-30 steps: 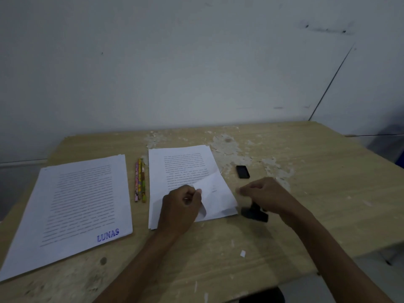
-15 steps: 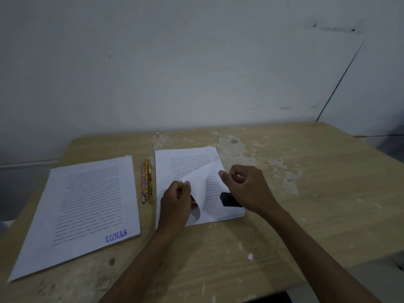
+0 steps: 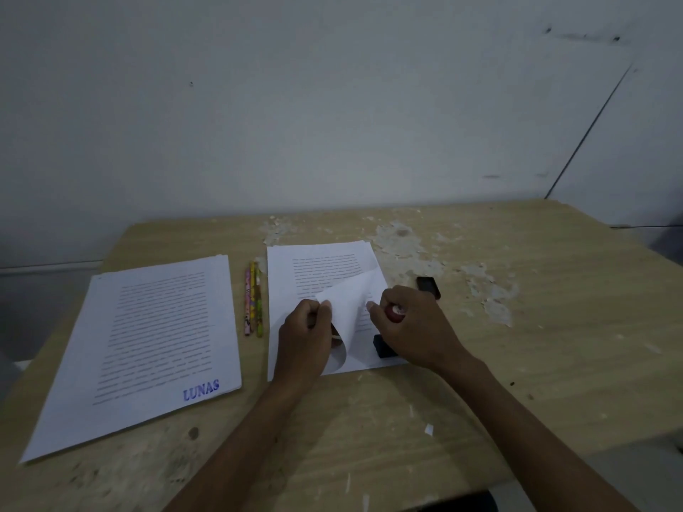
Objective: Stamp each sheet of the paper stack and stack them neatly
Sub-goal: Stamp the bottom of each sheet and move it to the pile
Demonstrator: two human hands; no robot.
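So the left hand [image 3: 306, 336] is pinching the lower right corner of the top sheet [image 3: 345, 308] and has it curled up and back over itself, blank underside showing. The right hand [image 3: 410, 327] is fisted around the stamp [image 3: 384, 347], reddish handle top poking out by the thumb, and the black base is pressed down onto the page exposed under the lifted corner. Both hands are sitting on the paper stack [image 3: 318, 264], which lies flat on the table [image 3: 536, 327] with printed text facing up.

Just past the right hand, off the paper's edge, there's a small black cap-looking thing [image 3: 428, 287], can't tell exactly what it is. To the left of the left hand, a few colourful pencils [image 3: 253, 303] lie side by side, between the two piles. Further left of those is the other pile of sheets [image 3: 148, 345], top one has a blue LUNAS mark [image 3: 201, 389] in its near right corner. Table surface beyond the hands is pretty worn, with pale peeled patches
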